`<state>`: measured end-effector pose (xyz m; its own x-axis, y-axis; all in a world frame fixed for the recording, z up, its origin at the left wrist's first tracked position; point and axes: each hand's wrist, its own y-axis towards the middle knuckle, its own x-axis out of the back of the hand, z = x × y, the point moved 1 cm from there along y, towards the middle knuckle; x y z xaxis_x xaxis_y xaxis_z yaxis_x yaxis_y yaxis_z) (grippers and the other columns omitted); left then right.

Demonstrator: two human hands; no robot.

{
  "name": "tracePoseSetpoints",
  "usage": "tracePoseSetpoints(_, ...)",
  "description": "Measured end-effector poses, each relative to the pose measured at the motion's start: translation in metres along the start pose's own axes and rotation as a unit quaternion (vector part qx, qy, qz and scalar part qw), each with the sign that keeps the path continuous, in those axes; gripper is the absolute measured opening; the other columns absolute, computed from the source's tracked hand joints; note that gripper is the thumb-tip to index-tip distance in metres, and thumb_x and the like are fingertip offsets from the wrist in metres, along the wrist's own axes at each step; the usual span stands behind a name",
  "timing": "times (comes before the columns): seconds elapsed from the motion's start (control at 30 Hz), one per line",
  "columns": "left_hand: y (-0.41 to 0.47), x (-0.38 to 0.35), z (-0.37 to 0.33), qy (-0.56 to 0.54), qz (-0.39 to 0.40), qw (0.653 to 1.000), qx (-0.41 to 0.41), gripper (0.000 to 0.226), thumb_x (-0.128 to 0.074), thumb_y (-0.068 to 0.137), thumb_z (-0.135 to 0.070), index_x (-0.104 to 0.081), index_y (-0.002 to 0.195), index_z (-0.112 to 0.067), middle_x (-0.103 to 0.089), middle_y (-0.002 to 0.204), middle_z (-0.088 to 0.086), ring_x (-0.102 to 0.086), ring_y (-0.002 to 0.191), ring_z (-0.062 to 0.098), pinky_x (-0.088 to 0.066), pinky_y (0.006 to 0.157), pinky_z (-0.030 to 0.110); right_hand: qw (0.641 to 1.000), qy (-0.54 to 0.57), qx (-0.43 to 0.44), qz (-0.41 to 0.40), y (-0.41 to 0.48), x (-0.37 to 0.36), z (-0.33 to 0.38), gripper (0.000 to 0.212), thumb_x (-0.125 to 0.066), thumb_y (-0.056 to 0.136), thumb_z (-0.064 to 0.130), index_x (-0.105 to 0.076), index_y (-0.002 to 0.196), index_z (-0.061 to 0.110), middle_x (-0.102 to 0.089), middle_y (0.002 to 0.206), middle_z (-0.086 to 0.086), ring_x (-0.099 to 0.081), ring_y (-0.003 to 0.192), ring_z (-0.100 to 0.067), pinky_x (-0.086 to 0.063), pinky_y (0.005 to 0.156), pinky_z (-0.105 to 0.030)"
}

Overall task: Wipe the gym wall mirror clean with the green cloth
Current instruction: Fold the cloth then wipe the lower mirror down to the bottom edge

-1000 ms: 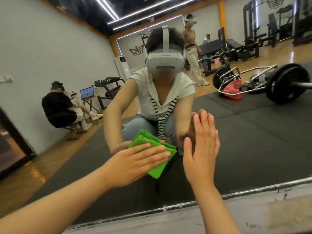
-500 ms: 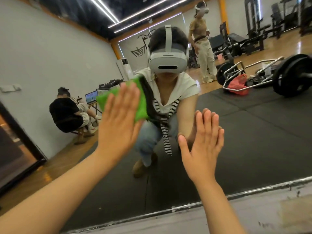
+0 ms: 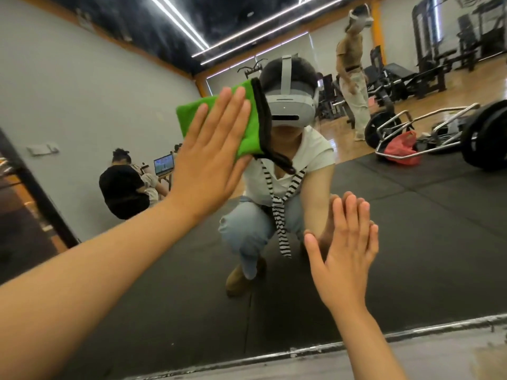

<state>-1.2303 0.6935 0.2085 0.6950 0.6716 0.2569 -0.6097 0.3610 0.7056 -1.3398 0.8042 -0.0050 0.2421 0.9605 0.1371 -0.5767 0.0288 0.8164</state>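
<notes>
Currently, my left grip is flat, with fingers straight and close together, and it presses the green cloth against the mirror. The folded cloth sits high on the glass, just beside the reflected headset, with a dark edge on its right side. My right grip is also flat and holds nothing. Its palm is on the glass lower down and to the right, well apart from the cloth. The mirror's bottom edge passes behind my right forearm.
</notes>
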Motion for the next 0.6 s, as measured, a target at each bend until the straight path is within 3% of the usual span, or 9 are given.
tracePoseSetpoints(0.07,-0.002,-0.002,-0.022,-0.033,0.014,0.998,0.049,0.064,-0.032,0.106,-0.037,-0.02,0.157,0.0,-0.016,0.165,0.02,-0.012,0.153,0.035,-0.006,0.126,0.047,1.0,0.004,-0.004,0.001,0.0,0.0,0.0,0.073,-0.038,0.098,0.047,-0.013,0.159,0.018,-0.01,0.167,-0.004,0.004,0.154,-0.015,0.007,0.124,-0.036)
tracePoseSetpoints(0.1,-0.008,-0.004,-0.031,-0.035,0.026,0.999,0.033,0.066,-0.035,0.105,-0.037,-0.018,0.157,-0.001,-0.015,0.165,0.019,-0.012,0.153,0.035,-0.007,0.126,0.048,1.0,0.004,-0.006,0.0,0.001,0.0,-0.001,0.073,-0.038,0.097,0.047,-0.014,0.159,0.017,-0.012,0.166,-0.005,0.003,0.154,-0.015,0.007,0.124,-0.036)
tracePoseSetpoints(0.2,-0.023,-0.007,-0.023,0.015,0.067,0.989,-0.127,0.068,-0.036,0.103,-0.04,-0.017,0.158,-0.004,-0.015,0.165,0.014,-0.015,0.153,0.031,-0.011,0.125,0.047,1.0,0.001,-0.009,0.0,0.001,0.001,-0.001,0.073,-0.038,0.096,0.048,-0.017,0.158,0.015,-0.014,0.166,-0.006,0.002,0.154,-0.016,0.005,0.124,-0.036)
tracePoseSetpoints(0.27,-0.011,-0.002,-0.001,0.03,0.055,0.986,-0.154,0.064,-0.03,0.106,-0.041,-0.019,0.158,-0.005,-0.019,0.165,0.014,-0.017,0.153,0.028,-0.012,0.124,0.046,1.0,-0.001,-0.009,0.007,0.001,0.002,-0.001,0.073,-0.038,0.096,0.048,-0.016,0.158,0.016,-0.013,0.166,-0.006,0.002,0.154,-0.016,0.006,0.124,-0.036)
tracePoseSetpoints(0.4,0.022,0.011,0.018,-0.026,0.001,0.996,0.087,0.067,-0.034,0.103,-0.036,-0.016,0.158,-0.003,-0.013,0.166,0.017,-0.009,0.154,0.03,-0.001,0.126,0.042,1.0,0.002,-0.01,0.018,0.0,0.003,0.0,0.074,-0.038,0.097,0.049,-0.013,0.159,0.017,-0.008,0.167,-0.003,0.002,0.155,-0.017,0.007,0.124,-0.036)
tracePoseSetpoints(0.47,0.021,0.009,0.004,-0.035,0.007,0.993,0.113,0.07,-0.036,0.101,-0.035,-0.015,0.158,0.0,-0.012,0.166,0.019,-0.008,0.154,0.033,0.0,0.126,0.043,1.0,0.013,-0.016,0.015,0.001,0.005,0.003,0.074,-0.039,0.096,0.049,-0.015,0.159,0.017,-0.008,0.167,-0.002,0.001,0.155,-0.017,0.007,0.124,-0.035)
tracePoseSetpoints(0.5,0.017,0.006,-0.002,-0.029,0.017,0.997,0.076,0.07,-0.037,0.102,-0.036,-0.016,0.158,0.0,-0.014,0.166,0.02,-0.01,0.154,0.034,-0.002,0.126,0.045,1.0,0.017,-0.018,0.013,0.001,0.006,0.004,0.074,-0.04,0.096,0.048,-0.017,0.159,0.017,-0.009,0.167,-0.002,0.001,0.155,-0.017,0.006,0.124,-0.034)
tracePoseSetpoints(0.6,0.001,0.002,0.009,0.03,0.049,0.987,-0.153,0.064,-0.031,0.107,-0.041,-0.022,0.157,-0.002,-0.021,0.164,0.018,-0.018,0.152,0.033,-0.012,0.124,0.047,0.999,0.031,-0.017,0.015,0.0,0.009,0.003,0.072,-0.042,0.096,0.045,-0.019,0.159,0.018,-0.009,0.167,0.001,0.0,0.154,-0.015,0.006,0.124,-0.033)
